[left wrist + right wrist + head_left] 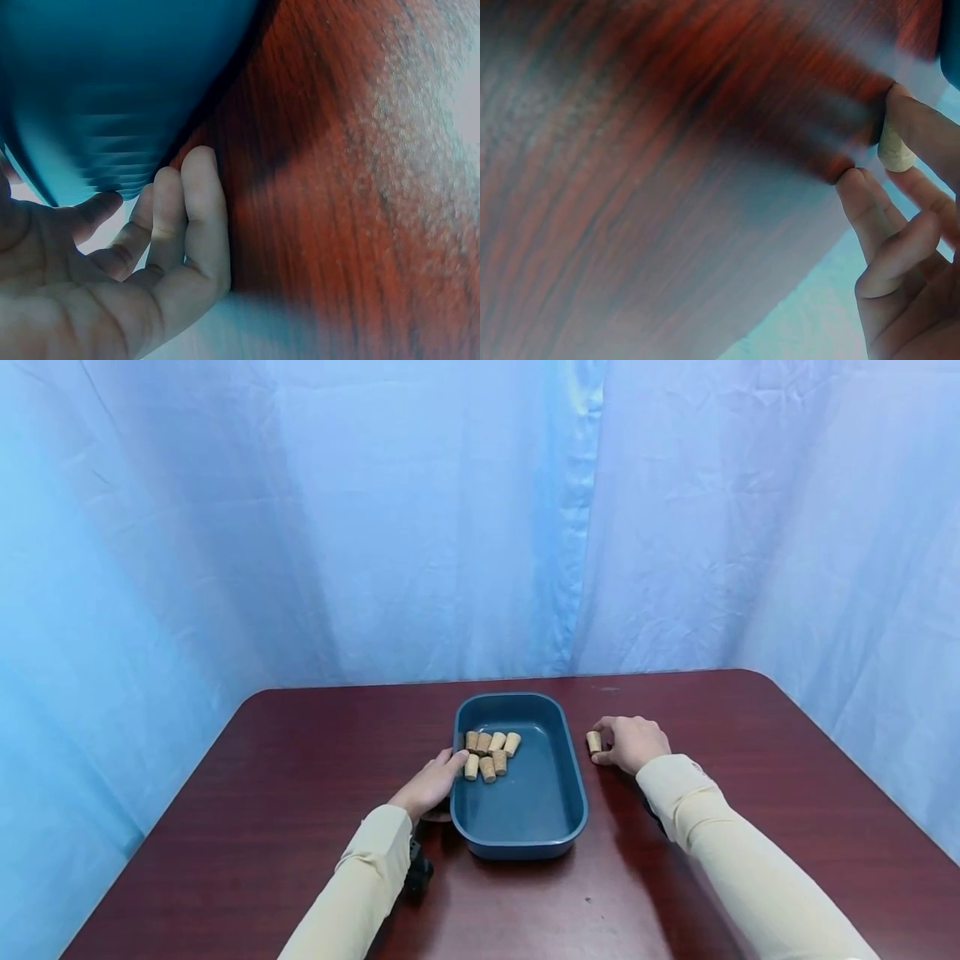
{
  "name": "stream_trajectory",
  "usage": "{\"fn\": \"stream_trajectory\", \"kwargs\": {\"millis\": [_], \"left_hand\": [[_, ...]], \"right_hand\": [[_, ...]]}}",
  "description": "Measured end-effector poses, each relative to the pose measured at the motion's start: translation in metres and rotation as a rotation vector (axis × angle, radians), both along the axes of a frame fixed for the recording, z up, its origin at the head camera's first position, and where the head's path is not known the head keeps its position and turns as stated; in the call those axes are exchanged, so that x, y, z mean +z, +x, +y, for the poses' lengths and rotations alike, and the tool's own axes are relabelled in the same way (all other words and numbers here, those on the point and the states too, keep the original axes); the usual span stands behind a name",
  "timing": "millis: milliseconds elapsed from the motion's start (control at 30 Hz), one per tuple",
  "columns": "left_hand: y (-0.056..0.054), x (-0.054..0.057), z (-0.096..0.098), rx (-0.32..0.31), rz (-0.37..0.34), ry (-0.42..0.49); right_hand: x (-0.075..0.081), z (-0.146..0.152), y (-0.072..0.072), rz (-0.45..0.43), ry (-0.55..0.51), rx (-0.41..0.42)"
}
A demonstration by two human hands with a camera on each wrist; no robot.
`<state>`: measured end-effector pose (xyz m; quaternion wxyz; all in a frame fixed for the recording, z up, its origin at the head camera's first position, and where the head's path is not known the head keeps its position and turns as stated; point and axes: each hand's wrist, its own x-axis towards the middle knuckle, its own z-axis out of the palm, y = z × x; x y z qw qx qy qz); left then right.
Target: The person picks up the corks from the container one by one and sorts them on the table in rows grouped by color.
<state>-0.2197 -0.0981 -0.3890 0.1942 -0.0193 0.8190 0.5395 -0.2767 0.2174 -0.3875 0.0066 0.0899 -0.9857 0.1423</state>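
Observation:
A deep blue rectangular tray [517,843] stands on the table, with several tapered cork stoppers [487,768] lying together in its left part. My left hand [431,785] grips the tray's left side wall, thumb over the rim. The left wrist view shows the other fingers [202,187] curled along the outside of the tray wall [135,97]. To the right of the tray, my right hand [633,743] pinches a single pale cork stopper [594,742] between thumb and forefinger, at the tabletop. In the right wrist view, the thumb partly hides this cork [895,150].
A glossy dark red wooden table [337,735] carries all of this. Pale blue curtains [420,527] hang behind it and at both sides. A small black device [417,867] is strapped under the left wrist.

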Motion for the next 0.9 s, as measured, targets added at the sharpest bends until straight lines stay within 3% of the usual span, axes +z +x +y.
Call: {"fn": "stream_trajectory", "kwargs": {"millis": [600, 900], "left_hand": [[0.0, 0.0, 0.0, 0.0, -0.007, -0.018], [-0.002, -0.004, 0.0, 0.013, -0.017, -0.009]], "right_hand": [[-0.004, 0.001, 0.001, -0.003, -0.023, 0.006], [-0.006, 0.01, 0.001, -0.064, -0.144, 0.071]]}}
